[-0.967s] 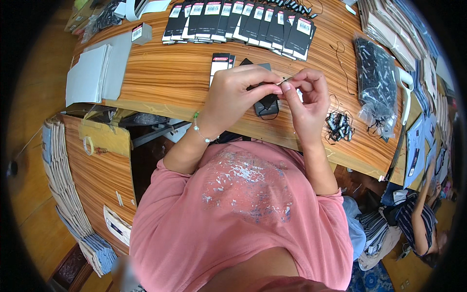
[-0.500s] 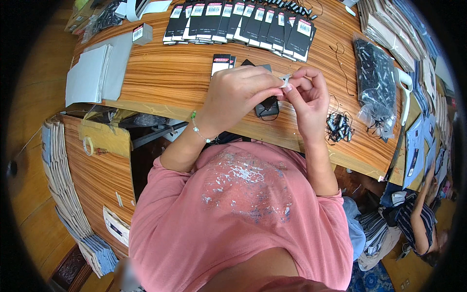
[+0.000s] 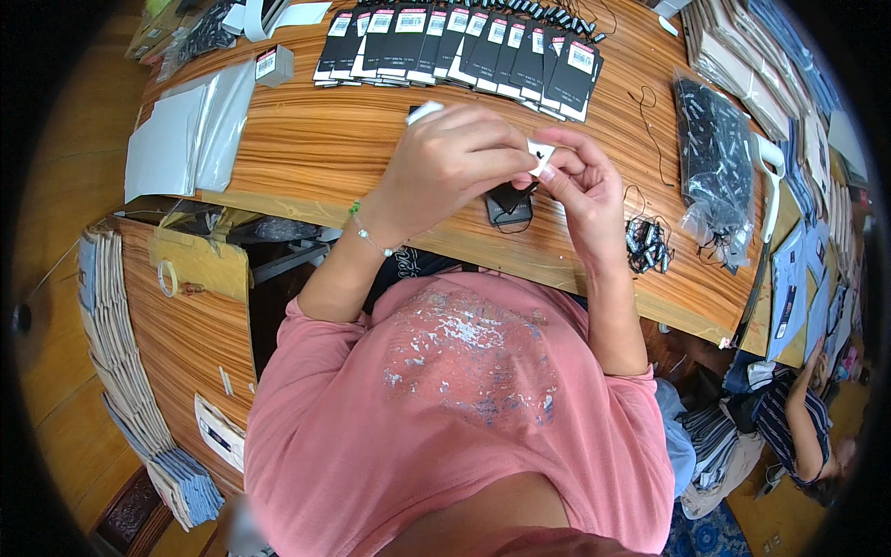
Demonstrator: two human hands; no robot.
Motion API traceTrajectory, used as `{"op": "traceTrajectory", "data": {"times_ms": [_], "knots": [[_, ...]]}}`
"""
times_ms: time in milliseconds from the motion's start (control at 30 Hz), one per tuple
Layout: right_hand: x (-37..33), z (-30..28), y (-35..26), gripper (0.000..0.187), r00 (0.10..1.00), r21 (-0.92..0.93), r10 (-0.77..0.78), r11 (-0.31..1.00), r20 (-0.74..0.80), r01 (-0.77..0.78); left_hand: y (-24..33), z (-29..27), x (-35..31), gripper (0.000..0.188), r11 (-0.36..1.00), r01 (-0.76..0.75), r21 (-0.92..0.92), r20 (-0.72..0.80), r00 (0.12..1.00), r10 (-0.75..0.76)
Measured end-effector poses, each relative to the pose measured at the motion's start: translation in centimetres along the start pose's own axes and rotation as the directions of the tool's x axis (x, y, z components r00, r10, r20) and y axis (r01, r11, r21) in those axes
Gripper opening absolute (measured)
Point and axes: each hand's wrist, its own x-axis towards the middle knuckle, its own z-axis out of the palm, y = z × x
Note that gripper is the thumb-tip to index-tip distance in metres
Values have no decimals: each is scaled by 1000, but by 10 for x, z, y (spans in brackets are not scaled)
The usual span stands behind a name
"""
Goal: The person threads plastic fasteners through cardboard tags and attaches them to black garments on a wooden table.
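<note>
Pinching small flat white piece (image 3: 540, 154) between left hand (image 3: 464, 153) and right hand (image 3: 587, 186) | above tabletop (image 3: 320, 148), near front edge | probably adjusting it | next likely needing steady fingertips

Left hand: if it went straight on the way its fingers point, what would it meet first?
The left hand would first meet the small white piece it seems to be touching, then probably the right hand; depth is unclear.
</note>
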Motion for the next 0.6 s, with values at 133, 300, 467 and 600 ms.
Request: {"op": "traceTrajectory", "data": {"times_ms": [133,300,467,600], "knots": [[3,-8,0,15,989,95,120,987,84,-128,-4,-2,-2,16,980,-77,181,27,997,73],[1,-8,7,11,984,-26,176,984,-27,-177,-5,9,-15,19,956,-149,254,76,988,134],[6,-7,15,9,960,-220,-195,964,-200,150,-7,11,-22,16,953,-140,268,58,990,129],[9,-10,0,9,967,-106,-176,982,-183,159,-13,16,-35,15,964,-62,258,65,997,47]]}}
